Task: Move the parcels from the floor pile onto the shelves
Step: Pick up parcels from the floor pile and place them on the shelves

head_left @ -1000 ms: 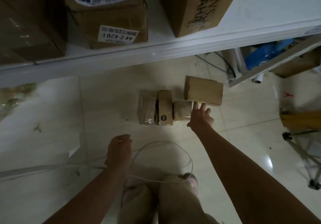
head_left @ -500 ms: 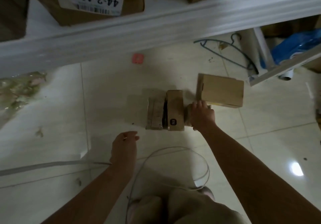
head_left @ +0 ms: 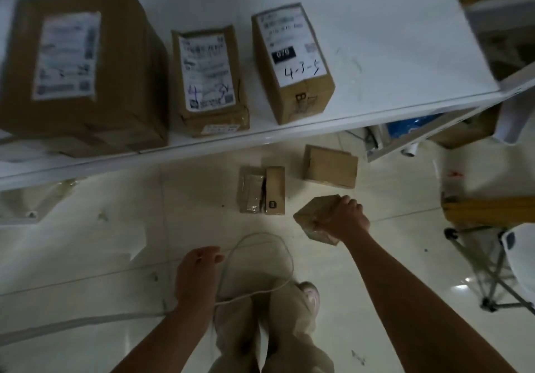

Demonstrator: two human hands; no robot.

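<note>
**Right hand grips a small parcel above the floor pile, below a shelf of boxes**

A dim view looking down from the person's head. The right arm reaches forward and down from the lower right corner, nearly straight. The right hand has its back turned up toward the camera, with knuckles raised and fingers curled over the top of a small brown parcel. The parcel, wrapped in shiny tape, sits tilted in that grasp with one corner pointing left. It hangs in front of the pale tiled floor, near the rest of the pile.

The left arm comes in from the bottom centre. The left hand hangs low with its fingers loosely curled and holds nothing. A looping white cable runs just beside its fingertips.

Three parcels lie on the tiles. A taped slim parcel and a slim carton lie side by side, touching. A wider cardboard box lies apart from them, to the right.

Above them, a white shelf crosses the upper view. It carries a large labelled box on the left, a middle labelled box, and a box with handwritten numbers (they seem to read 4-3-5).

The person's beige trousers and one shoe show at the bottom. A folding metal stand stands at the far right.
</note>
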